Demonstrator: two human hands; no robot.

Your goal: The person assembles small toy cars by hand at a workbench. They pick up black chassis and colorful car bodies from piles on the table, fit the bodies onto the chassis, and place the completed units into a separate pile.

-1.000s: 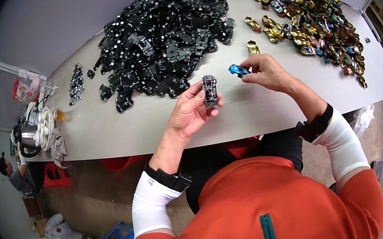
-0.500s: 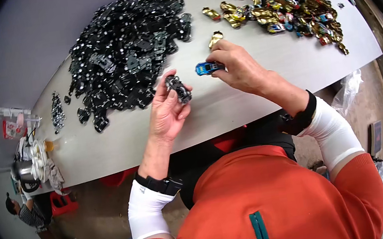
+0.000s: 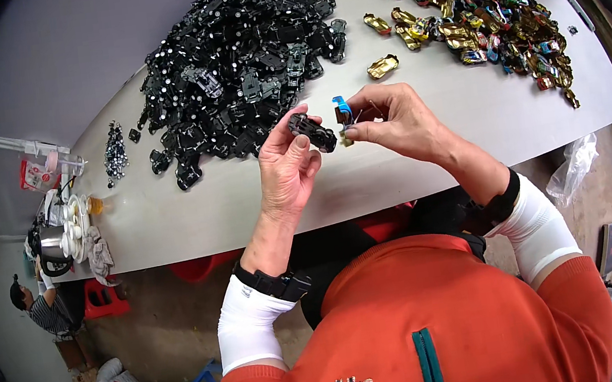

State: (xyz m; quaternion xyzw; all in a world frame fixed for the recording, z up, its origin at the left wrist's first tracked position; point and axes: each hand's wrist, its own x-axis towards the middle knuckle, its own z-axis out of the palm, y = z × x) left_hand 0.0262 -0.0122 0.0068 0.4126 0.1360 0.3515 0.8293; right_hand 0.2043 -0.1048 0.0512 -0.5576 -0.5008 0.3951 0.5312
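Between the thumb and fingers of my left hand [image 3: 288, 170] is a black toy car chassis [image 3: 311, 132], tilted down to the right. My right hand [image 3: 401, 120] pinches a blue toy car body [image 3: 342, 110], turned up on its side. The two parts are close together over the near part of the table but apart. A gold car body [image 3: 382, 66] lies alone just beyond my right hand. Behind my left hand spreads a big heap of black chassis [image 3: 230, 85].
Gold and coloured car bodies [image 3: 500, 18] are heaped at the far right of the white table [image 3: 194, 221]. Small shiny parts [image 3: 115, 154] lie at the left. By the table's left end are a metal kettle [image 3: 55, 244], a red stool [image 3: 106, 296] and another person [image 3: 50, 311].
The blue car body has been turned from lying level to standing on its side. The chassis has turned too, and the two parts are closer together. The whole view has shifted slightly.
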